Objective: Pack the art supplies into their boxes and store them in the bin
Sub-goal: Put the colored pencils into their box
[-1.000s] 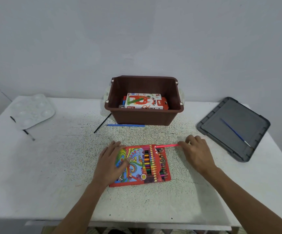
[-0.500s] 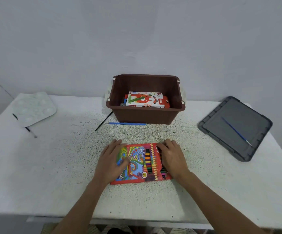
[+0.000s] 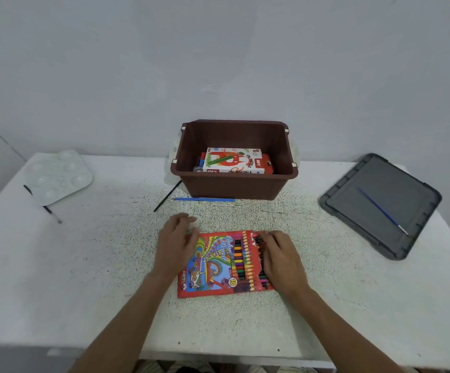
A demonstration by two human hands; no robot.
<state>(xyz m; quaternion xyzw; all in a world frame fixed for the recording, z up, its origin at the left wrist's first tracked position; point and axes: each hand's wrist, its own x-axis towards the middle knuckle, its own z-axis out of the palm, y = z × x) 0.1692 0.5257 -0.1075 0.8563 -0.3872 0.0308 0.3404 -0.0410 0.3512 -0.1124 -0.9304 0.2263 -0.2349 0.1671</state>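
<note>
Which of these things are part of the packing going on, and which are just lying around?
In use: colour pencil box, left hand, right hand, brown bin, oil pastels box.
Lying about: paint palette, grey lid, blue paintbrush, black brush, blue stick.

Brown bin (image 3: 234, 188), red swirl-patterned pencil box (image 3: 213, 265)
</note>
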